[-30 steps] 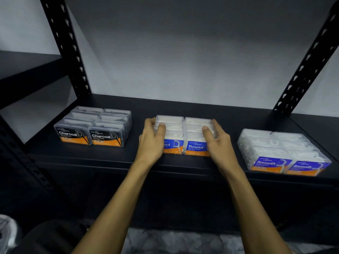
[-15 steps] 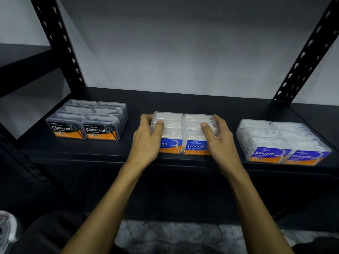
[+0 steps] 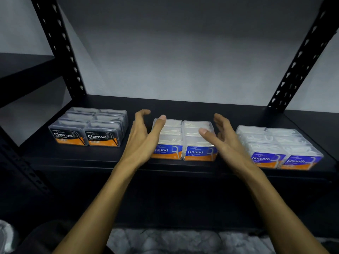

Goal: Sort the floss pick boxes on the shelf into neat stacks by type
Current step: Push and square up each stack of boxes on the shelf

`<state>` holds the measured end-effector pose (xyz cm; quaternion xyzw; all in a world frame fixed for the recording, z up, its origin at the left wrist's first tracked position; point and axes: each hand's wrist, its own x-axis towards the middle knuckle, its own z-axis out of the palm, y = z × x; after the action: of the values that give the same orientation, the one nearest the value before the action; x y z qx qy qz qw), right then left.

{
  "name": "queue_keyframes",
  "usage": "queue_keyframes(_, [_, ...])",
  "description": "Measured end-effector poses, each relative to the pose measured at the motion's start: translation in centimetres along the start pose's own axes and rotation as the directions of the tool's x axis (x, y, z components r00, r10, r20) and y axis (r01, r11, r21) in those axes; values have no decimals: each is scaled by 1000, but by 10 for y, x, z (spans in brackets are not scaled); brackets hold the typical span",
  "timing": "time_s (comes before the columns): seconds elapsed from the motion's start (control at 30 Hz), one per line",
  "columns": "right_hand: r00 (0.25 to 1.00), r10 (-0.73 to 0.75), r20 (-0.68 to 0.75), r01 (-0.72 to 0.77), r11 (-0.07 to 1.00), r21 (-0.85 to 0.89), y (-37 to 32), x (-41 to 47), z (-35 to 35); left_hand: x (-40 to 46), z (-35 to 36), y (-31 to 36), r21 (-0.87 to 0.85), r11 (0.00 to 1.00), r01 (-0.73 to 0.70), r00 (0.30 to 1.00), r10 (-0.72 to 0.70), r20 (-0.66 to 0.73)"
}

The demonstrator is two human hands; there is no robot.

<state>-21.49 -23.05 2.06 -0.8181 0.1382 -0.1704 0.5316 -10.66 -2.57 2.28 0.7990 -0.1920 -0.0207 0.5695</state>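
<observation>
- The left hand [image 3: 145, 138] has its fingers spread and relaxed and holds nothing; it hovers at the left flank of the Round boxes [image 3: 184, 140], its thumb in front of the group's top left corner.
- The right hand [image 3: 224, 142] mirrors it at the right flank, fingers straight and loose, holding nothing; whether either hand touches the plastic cannot be told.
- Between the two palms, the Round boxes stand as a tight block two across near the front edge of the black shelf [image 3: 183, 107], blue and orange labels facing forward.
- Left of the left hand, apart from it, sit the Charcoal boxes [image 3: 89, 127], also two across, with black and orange labels.
- Just right of the right hand, partly behind it, stand the Smooth boxes [image 3: 278, 145], two across.
- Beyond both outer groups rise perforated black uprights [image 3: 60, 50].
</observation>
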Motion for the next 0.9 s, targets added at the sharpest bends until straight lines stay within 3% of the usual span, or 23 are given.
queue_keyframes(0.07, [992, -73, 99, 91, 977, -194, -11, 1, -9, 6, -9, 4, 141, 986, -88, 995, 81, 51])
queue_keyframes(0.17, [948, -68, 311, 221, 844, -489, -29, 11, -18, 20, -19, 16, 365, 888, -278, 943, 179, 282])
queue_keyframes(0.23, [918, -33, 394, 275, 769, -576, -36, 23, -22, 30, -18, 20, 465, 805, -368, 890, 159, 428])
queue_keyframes(0.33, [896, 22, 443, 302, 701, -646, -34, 42, -24, 37, -10, 12, 532, 723, -441, 840, 124, 528])
queue_keyframes(0.43, [884, 70, 463, 301, 673, -676, -24, 50, -17, 38, -1, -3, 482, 751, -450, 845, 184, 502])
queue_keyframes(0.53, [896, 25, 444, 304, 695, -651, -15, 50, -12, 38, 2, -9, 444, 778, -444, 853, 217, 475])
queue_keyframes(0.9, [889, -20, 457, 340, 697, -631, -15, 47, -11, 38, 3, -13, 427, 773, -469, 845, 253, 471])
